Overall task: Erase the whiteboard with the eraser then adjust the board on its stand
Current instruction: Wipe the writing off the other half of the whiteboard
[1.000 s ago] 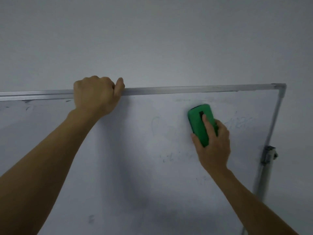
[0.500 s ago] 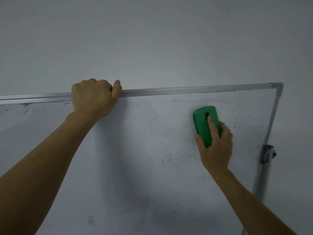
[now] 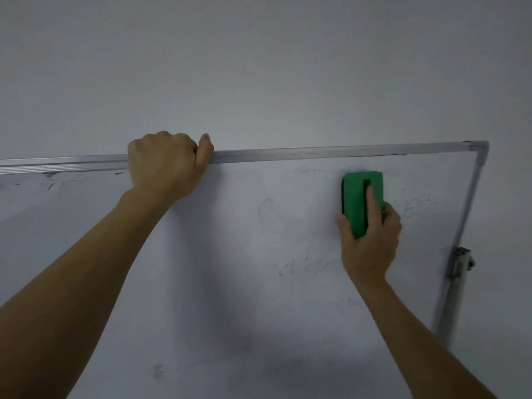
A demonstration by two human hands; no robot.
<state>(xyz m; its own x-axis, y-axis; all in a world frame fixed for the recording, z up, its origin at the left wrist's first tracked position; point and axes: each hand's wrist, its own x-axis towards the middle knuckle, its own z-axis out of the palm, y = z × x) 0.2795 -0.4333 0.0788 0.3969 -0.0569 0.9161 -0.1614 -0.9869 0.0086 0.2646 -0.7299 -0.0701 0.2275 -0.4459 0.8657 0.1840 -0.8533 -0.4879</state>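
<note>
The whiteboard (image 3: pixel 236 283) fills the lower half of the view, framed in aluminium, with faint smeared marker traces across it. My left hand (image 3: pixel 167 165) is clenched over the board's top rail (image 3: pixel 316 154). My right hand (image 3: pixel 370 240) presses a green eraser (image 3: pixel 357 194) flat against the board near the upper right corner, index finger lying along its back. Pale blue writing remains just right of the eraser and below it.
The stand's metal upright with a grey clamp (image 3: pixel 460 263) runs along the board's right edge. A plain grey wall (image 3: pixel 259 67) rises behind the board. Dark marker smudges sit at the board's upper left (image 3: pixel 51 182).
My right hand has slid the eraser to the right and slightly upward, closer to the top rail. My left hand has kept its grip on the rail.
</note>
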